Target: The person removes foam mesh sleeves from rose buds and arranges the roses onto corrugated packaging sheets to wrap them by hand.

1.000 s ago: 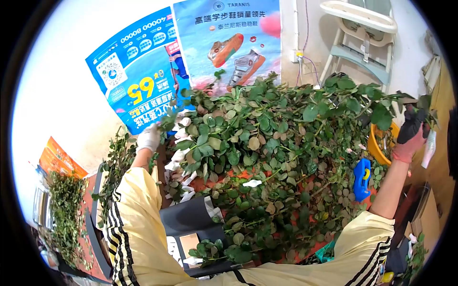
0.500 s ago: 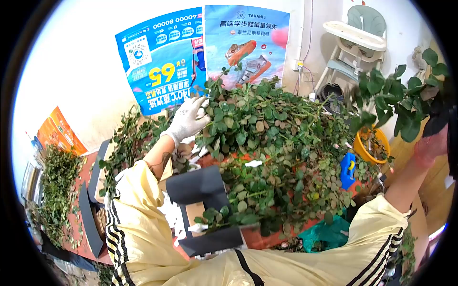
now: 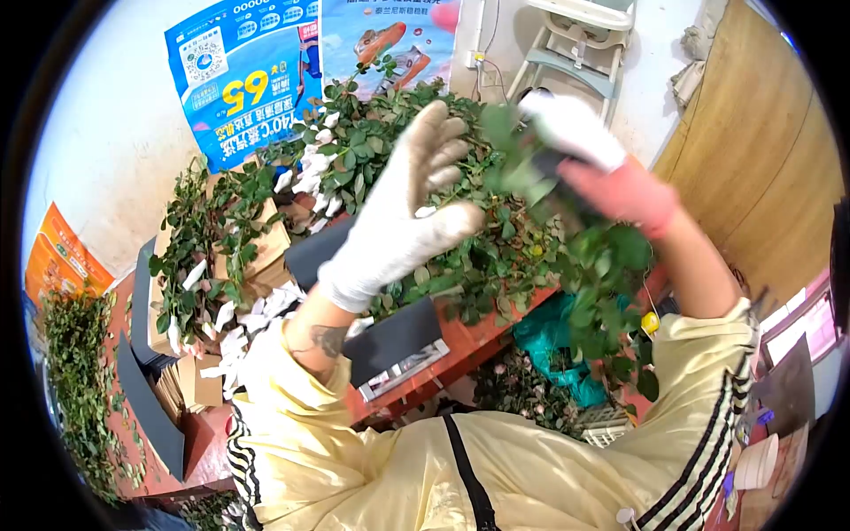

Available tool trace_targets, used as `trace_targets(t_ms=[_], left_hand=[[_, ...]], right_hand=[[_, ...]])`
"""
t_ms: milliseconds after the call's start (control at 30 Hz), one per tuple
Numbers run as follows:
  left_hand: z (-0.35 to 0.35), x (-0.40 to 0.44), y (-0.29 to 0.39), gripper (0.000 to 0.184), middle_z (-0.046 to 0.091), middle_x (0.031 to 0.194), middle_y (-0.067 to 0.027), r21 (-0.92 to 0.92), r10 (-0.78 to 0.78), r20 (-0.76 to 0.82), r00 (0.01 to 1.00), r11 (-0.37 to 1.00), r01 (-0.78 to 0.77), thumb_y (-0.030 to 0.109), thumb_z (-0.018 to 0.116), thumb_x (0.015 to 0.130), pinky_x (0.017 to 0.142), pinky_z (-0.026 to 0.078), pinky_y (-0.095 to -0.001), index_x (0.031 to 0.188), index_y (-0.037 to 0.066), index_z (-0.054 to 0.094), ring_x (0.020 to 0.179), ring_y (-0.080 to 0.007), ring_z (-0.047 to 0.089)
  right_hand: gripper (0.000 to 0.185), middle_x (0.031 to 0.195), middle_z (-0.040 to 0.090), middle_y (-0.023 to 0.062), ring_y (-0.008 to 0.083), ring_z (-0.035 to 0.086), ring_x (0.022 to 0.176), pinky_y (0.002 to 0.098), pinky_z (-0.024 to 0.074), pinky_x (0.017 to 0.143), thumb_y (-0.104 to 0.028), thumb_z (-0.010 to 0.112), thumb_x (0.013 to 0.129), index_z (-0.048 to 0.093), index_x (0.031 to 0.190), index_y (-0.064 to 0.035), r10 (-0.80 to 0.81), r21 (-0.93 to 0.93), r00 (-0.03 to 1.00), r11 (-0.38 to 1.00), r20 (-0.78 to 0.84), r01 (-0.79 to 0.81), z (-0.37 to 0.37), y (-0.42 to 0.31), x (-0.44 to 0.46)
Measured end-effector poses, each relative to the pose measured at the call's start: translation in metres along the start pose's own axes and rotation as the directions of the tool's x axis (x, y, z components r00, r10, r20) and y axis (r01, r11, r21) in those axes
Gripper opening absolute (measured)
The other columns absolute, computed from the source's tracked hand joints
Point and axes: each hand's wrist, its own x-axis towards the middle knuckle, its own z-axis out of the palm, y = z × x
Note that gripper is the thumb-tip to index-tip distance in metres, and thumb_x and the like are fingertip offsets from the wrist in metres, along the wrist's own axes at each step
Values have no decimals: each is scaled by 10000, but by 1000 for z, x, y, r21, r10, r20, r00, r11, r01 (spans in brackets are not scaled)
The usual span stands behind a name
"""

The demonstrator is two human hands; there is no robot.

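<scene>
Right grip (image 3: 620,190) up in the air, and it's clamped around leafy stems (image 3: 602,296), all of it smeared with blur! Pink and dark on that glove, leaves hanging below the wrist and more jutting out to the left. A white shape (image 3: 574,131) sits right against the fingers, too blurred to name.

Across to the left grip (image 3: 398,217), in a white glove: nothing in it, fingers apart, thumb wide, palm facing the middle of the scene, tattooed forearm below. It's up in front of the big heap of foliage (image 3: 513,252) spread over the red counter (image 3: 478,341).

Near that left wrist, a dark panel (image 3: 394,341) at the counter's front edge; further left, white-wrapped tips (image 3: 310,168) poke from the greenery, and cardboard (image 3: 261,243) shows beneath more leaves. Down below the counter's edge, teal plastic (image 3: 544,345), just beside the hanging leaves.

Out to the back wall now: a blue poster (image 3: 243,97) with an upside-down 65, a shoe poster (image 3: 350,62) beside it, a high chair (image 3: 575,57) to their right!
</scene>
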Motion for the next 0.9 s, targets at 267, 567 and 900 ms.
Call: trace_targets(t_ms=[267,567,900], left_hand=[[7,-74,31,688,531,1171,-137,414,-180,222,958,907,74,183,737,703,926,409,-333,1297,10,436,1055,-239,528],[2,-138,45,577,558,1143,-163,682,-103,-71,992,721,124,38,535,682,940,415,-357,1253,10,459,1071,-299,552],[-39,-195,58,302,621,866,-111,961,26,-139,990,245,129,-36,523,627,729,473,-322,899,59,613,789,-261,601]], right_hand=[[345,1018,587,214,383,554,986,433,445,863,-136,535,786,514,1106,-7,215,359,837,829,503,-429,88,-93,-24],[484,911,602,161,344,575,833,397,453,764,-175,620,761,478,1185,12,291,275,872,868,394,-413,121,-139,-31],[531,936,604,106,277,574,862,386,439,776,-256,623,774,460,1240,-61,174,42,922,979,347,-201,117,-149,-83]])
